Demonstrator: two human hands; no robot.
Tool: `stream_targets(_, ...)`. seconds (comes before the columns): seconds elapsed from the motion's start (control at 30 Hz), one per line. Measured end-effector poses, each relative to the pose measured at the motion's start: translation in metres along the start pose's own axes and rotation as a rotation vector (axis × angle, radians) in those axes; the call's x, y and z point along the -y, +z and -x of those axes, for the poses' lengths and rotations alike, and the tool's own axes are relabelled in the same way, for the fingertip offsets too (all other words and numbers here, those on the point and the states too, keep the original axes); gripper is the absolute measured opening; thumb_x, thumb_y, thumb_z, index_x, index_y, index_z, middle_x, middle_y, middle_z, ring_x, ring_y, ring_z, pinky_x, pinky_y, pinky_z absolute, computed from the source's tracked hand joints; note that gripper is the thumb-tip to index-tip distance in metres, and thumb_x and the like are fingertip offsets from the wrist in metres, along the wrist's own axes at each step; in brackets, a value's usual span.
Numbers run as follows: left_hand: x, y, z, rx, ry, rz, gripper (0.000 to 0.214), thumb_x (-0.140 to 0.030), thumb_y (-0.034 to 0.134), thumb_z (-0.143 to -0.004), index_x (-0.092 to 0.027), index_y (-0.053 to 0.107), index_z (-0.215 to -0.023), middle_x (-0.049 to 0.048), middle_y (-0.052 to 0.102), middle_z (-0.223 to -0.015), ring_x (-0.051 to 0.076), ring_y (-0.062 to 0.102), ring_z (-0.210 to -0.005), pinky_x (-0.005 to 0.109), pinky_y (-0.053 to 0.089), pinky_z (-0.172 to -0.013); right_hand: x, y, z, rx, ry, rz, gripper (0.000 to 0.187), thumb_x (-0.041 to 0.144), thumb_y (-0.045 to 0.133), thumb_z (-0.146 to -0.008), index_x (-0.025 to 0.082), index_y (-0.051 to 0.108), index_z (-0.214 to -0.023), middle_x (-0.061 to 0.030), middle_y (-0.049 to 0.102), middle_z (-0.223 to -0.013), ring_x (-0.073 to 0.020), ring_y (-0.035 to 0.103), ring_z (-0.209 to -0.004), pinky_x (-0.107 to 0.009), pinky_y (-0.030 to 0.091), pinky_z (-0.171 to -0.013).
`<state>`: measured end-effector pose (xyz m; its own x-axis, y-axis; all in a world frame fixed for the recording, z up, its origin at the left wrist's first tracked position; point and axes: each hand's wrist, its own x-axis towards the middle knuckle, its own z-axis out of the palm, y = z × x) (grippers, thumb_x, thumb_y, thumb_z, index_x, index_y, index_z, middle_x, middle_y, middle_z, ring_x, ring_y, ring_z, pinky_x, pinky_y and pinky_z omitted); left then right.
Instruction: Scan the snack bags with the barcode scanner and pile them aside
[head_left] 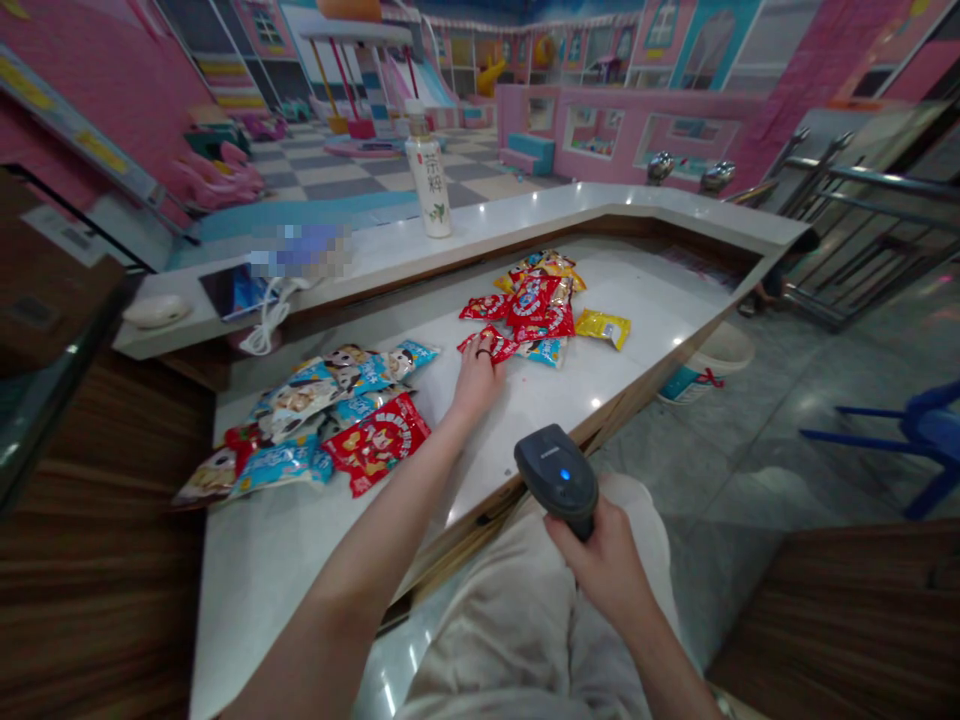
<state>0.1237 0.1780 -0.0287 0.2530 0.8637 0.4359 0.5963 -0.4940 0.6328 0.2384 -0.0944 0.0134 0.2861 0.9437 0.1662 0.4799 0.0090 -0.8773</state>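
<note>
In my right hand [611, 560] is a dark handheld barcode scanner [553, 465], its blue light lit, held by the handle above my lap. My left hand [480, 378] reaches over the white counter with its fingers closed on a small red snack bag [501, 346]; the fingertips are partly hidden. Just beyond lies a pile of red snack bags [541, 308], with a blue snack bag [543, 351] under its near side and a yellow snack bag [603, 327] at its right. Left of my forearm are a large red snack bag [381, 442] and several blue-and-white snack bags [304, 398].
A raised white ledge [510, 212] runs along the counter's far side, carrying a white bottle [429, 180] and a white cable [264, 318]. Right of the counter, a white bucket [709, 365] and a blue stool [926, 430] stand on the floor. Metal railings [862, 190] rise behind.
</note>
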Motion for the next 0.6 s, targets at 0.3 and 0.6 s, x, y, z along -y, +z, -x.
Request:
stream_targets(0.3, -0.028, -0.059, 0.067, -0.151, -0.369, 0.917, 0.033, -0.022, 0.055, -0.085, -0.021, 0.069, -0.115, 0.0045, 0.073, -0.118, 0.024, 0.062, -0.119, 0.042, 0.042, -0.112, 0.002, 0.001, 0.003, 0.003, -0.009, -0.004, 0.015, 0.029, 0.061, -0.08, 0.017, 0.069, -0.086, -0.0012, 0.07, -0.071, -0.0209, 0.066, -0.068, -0.025, 0.049, -0.064)
stream_targets(0.6, -0.023, -0.058, 0.091, -0.068, -0.842, 1.547, 0.022, -0.02, 0.052, -0.088, -0.009, 0.067, -0.1, 0.0128, 0.076, -0.099, 0.023, 0.073, -0.089, 0.039, 0.062, -0.08, 0.008, 0.006, 0.006, 0.013, -0.003, -0.022, 0.016, 0.028, 0.061, -0.08, 0.017, 0.069, -0.087, -0.0023, 0.072, -0.073, -0.0214, 0.067, -0.068, -0.026, 0.049, -0.063)
